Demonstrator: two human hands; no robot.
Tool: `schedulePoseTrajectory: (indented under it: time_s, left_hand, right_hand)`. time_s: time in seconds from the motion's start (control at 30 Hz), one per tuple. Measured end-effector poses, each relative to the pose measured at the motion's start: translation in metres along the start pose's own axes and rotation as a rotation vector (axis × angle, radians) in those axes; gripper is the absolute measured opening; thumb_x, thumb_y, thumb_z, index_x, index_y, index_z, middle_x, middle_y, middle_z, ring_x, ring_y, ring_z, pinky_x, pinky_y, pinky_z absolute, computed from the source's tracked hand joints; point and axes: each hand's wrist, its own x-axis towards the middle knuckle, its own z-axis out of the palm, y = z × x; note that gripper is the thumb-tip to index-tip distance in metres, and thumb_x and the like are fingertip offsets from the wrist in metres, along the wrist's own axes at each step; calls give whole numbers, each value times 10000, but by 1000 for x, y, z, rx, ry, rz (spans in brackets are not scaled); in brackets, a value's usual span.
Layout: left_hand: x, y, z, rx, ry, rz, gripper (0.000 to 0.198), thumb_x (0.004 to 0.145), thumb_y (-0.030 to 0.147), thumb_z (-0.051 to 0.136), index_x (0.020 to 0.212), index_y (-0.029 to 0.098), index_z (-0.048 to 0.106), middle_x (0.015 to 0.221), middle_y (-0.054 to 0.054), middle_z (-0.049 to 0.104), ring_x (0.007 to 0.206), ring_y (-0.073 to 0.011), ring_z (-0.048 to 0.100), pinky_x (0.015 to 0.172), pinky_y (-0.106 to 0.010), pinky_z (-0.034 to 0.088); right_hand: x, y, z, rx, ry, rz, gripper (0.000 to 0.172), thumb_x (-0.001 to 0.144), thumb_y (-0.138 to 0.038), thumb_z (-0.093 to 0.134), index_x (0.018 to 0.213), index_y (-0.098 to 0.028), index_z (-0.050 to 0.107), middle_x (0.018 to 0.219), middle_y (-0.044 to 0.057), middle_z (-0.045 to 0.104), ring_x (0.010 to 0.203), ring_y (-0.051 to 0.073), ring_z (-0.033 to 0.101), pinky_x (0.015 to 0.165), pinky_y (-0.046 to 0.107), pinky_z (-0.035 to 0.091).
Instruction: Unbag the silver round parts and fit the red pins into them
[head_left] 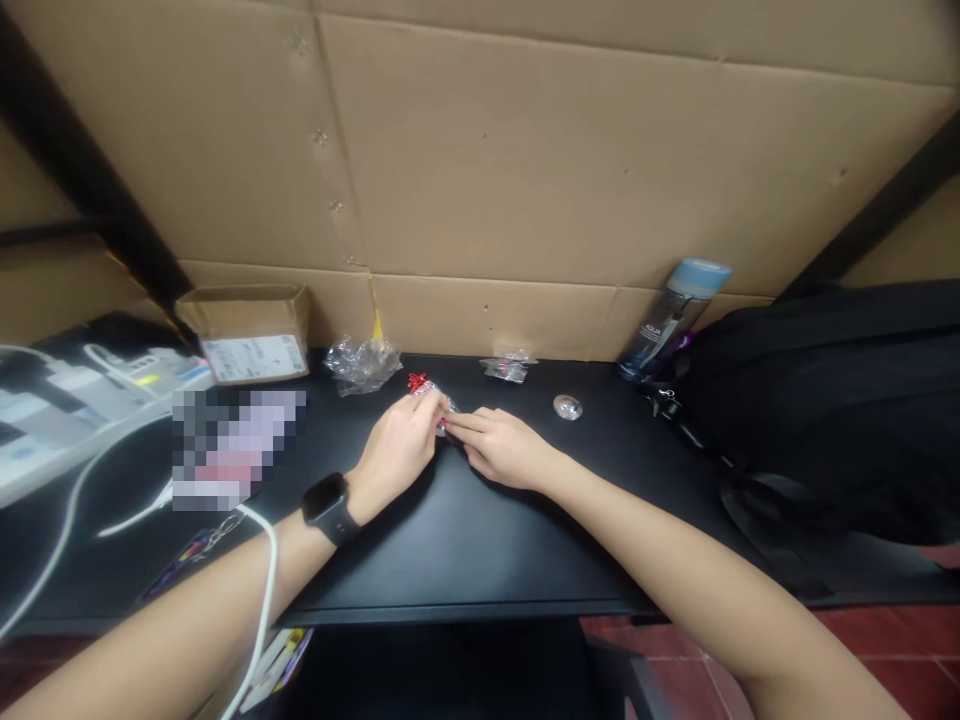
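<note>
My left hand (401,435), with a black watch at the wrist, is closed with its fingertips pinching a small shiny silver piece with a red frilly end (418,382). Much of that piece is hidden behind my fingers. From the other side my right hand (510,445) meets it, thumb and fingertips pressed together at its lower end, where a spot of red shows. Both hands stay close together just above the black tabletop (480,560). Beyond them lies a crumpled clear plastic bag (364,365), and a smaller clear packet (510,365) is farther right.
A small round silver object (568,407) sits right of my hands. Farther right stand a blue-capped bottle (671,320) and a black backpack (832,420). Leftward are an open cardboard box (251,335), a white power strip (97,420) and a white cable (266,570) crossing my left forearm.
</note>
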Motion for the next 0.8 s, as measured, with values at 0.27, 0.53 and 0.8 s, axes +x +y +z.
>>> schedulePoseTrajectory:
  time_s: [0.27,0.53,0.8]
  left_hand:
    - [2,-2,-7,175,-70,-94,226,1005,354,549,907,209,692,912,-70,750,855,-272,691,758,-374,491]
    - [5,2,-8,318,-122,-91,280,966,303,534,858,200,771,867,-105,767,847,-307,709,750,-402,473]
    - [6,2,-7,353,-116,-91,306,969,368,539,837,204,761,871,-97,765,862,-313,707,737,-416,452]
  right_hand:
    - [-1,-1,0,-7,-10,12,398,1010,-190,494,1387,-138,611,1461,100,626,1044,249,604,918,397,525]
    - [0,-2,-1,0,-6,10,408,1006,-176,496,1400,-143,597,1462,112,624,1040,244,606,887,388,520]
    - [-1,0,2,9,-15,14,422,1000,-159,496,1409,-141,598,1486,118,606,1060,249,605,889,398,533]
